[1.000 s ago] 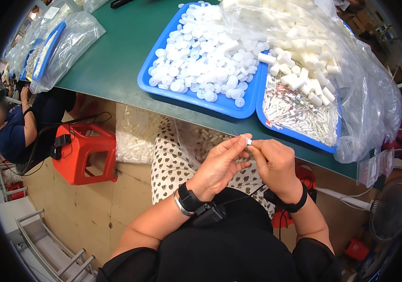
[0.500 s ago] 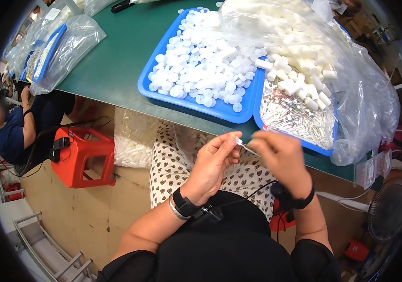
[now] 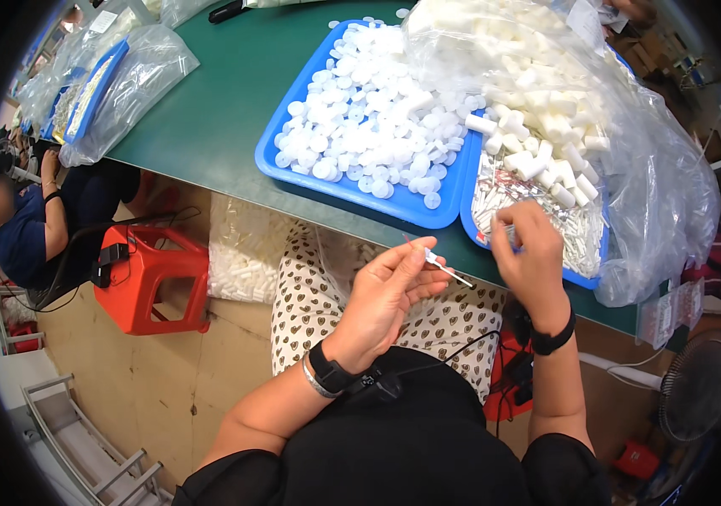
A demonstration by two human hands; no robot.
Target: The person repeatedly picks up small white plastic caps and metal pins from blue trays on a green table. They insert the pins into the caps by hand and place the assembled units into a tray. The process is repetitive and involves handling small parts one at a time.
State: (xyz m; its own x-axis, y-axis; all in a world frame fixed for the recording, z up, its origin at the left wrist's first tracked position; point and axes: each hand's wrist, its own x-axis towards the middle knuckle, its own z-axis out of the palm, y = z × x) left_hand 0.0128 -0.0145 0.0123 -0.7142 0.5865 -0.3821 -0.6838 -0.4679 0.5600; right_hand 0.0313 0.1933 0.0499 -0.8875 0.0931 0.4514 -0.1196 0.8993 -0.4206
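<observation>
Between its thumb and fingers my left hand (image 3: 390, 288) pinches a thin white stick (image 3: 455, 274). A wider white piece sits on the stick by the fingertips, and a short reddish end shows beyond the thumb. My right hand (image 3: 533, 257) is at the near edge of the right blue tray (image 3: 580, 279), fingers bent and thumb a little apart from them, with nothing visible in its grip. Under and beyond it lie many thin white sticks (image 3: 575, 240), some with reddish ends. White foam cylinders (image 3: 558, 173) are heaped at the far part of that tray.
Left of it stands another blue tray (image 3: 360, 198) full of translucent white discs (image 3: 360, 110). A large clear plastic bag (image 3: 656, 177) of foam cylinders drapes over the right side of the green table (image 3: 200, 110). A red stool (image 3: 149, 278) and a seated person (image 3: 27, 223) are at left, a fan (image 3: 698, 384) at right.
My right hand has moved away from the stick, rightward and up to the right tray. The left hand keeps its pinch, and more of the stick shows.
</observation>
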